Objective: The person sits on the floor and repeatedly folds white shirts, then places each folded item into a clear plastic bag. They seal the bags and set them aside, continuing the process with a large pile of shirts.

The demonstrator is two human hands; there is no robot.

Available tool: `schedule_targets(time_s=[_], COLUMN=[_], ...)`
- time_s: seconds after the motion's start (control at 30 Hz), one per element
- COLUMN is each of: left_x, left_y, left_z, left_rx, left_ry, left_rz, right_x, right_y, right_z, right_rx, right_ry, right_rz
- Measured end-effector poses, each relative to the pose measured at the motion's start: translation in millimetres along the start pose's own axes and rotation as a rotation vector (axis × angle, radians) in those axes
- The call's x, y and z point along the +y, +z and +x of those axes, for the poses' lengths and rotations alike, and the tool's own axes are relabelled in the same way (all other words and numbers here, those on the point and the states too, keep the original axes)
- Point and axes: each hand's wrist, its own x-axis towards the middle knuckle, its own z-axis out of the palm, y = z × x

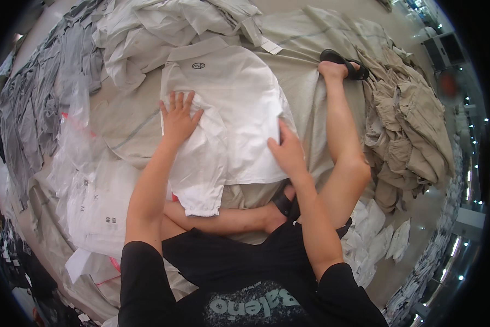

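A white long-sleeved shirt (245, 82) lies spread before me, its collar at the far end and a small dark round emblem just below it. One sleeve (201, 180) is laid down along the left side, its cuff near my shin. My left hand (180, 119) rests flat on the top of that sleeve, fingers spread. At the shirt's right edge, my right hand (288, 150) grips the fabric, thumb on the near side; part of its fingers is hidden by the cloth.
Clear plastic bags (95, 196) lie at my left. White garments (163, 32) are heaped beyond the shirt, grey garments (65, 60) at the far left, and beige garments (406, 120) at the right. Small white packets (367, 234) lie beside my right thigh. A beige cloth (305, 82) covers the floor.
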Motion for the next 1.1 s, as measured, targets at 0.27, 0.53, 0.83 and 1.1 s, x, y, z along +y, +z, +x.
schedule_targets(time_s=[0.27,0.53,0.83,1.1], left_x=[-43,4,53,19], left_y=[-19,-95,-93,-101], left_z=[-7,-107,-83,-64], left_rx=[0.118,0.266,-0.289,-0.115], left_ry=[-0.037,-0.04,-0.374,-0.489], left_rz=[-0.52,-0.573,-0.918,-1.451], right_x=[-98,-72,-14,-47], right_y=[137,95,-2,61], right_z=[-35,-64,-78,-123], right_rx=[-0.532,-0.305,-0.472,-0.445], right_ry=[-0.062,-0.508,-0.205,-0.196], right_rz=[-0.115,-0.064,-0.642,-0.04])
